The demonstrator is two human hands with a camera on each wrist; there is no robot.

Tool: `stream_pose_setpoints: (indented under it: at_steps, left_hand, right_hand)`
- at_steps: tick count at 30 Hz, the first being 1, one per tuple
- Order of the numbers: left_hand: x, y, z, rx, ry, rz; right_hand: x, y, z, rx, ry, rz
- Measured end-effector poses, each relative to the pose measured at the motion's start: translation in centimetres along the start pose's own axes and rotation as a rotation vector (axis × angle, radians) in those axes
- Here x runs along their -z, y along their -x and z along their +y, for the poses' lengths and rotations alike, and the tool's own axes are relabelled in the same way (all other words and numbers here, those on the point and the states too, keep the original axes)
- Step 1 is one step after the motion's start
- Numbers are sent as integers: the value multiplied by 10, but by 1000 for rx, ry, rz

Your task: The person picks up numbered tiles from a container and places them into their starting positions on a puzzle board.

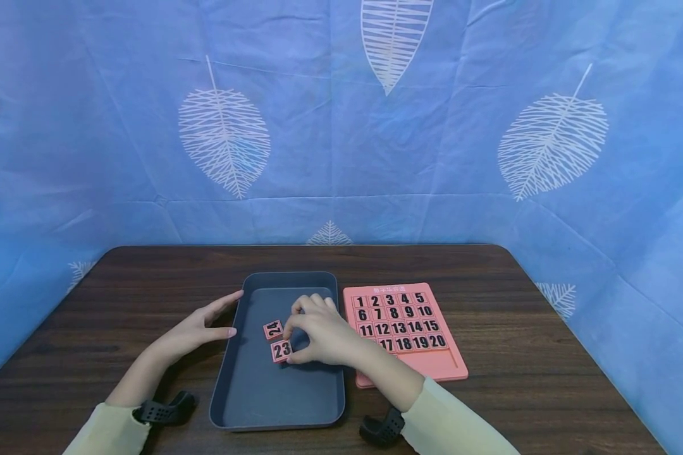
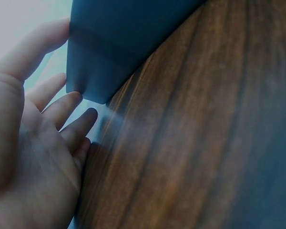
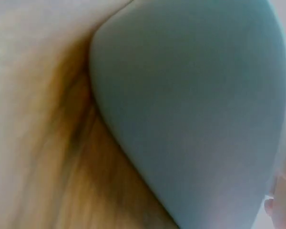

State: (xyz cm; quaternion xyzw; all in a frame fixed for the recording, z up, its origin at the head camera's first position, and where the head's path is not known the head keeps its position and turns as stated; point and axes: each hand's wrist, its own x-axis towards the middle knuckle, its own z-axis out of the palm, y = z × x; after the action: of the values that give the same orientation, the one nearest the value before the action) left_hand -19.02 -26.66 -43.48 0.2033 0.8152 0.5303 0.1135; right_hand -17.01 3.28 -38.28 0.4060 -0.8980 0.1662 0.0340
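Note:
A dark grey tray (image 1: 279,404) lies on the table with two pink number tiles in it. My right hand (image 1: 324,332) reaches into the tray, its thumb and index finger pinching the right side of the 23 tile (image 1: 281,351). Just behind that lies the 24 tile (image 1: 273,329), turned sideways. My left hand (image 1: 202,325) has its fingers extended, with fingertips and thumb at the tray's left rim; the left wrist view shows this hand (image 2: 43,129) against the tray's outer wall (image 2: 105,52). In the right wrist view the tray (image 3: 190,105) covers most of the hand.
Right of the tray lies a pink number board (image 1: 427,363) with tiles in numbered rows up to 20. My right forearm covers its lower left part. The dark wooden table (image 1: 535,379) meets a blue leaf-patterned cloth (image 1: 330,158) behind.

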Motion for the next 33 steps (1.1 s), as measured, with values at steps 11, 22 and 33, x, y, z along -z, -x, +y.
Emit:
stream_pose_setpoints:
  at_steps: [11, 22, 33]
  left_hand:
    - [2, 1, 1, -14, 10, -13]
    - [3, 0, -1, -11, 16, -18]
    - [2, 0, 2, -13, 8, -14]
  right_hand:
    - [33, 54, 19, -33, -93, 126]
    - [46, 100, 49, -65, -34, 199]
    - [48, 138, 85, -98, 0, 211]
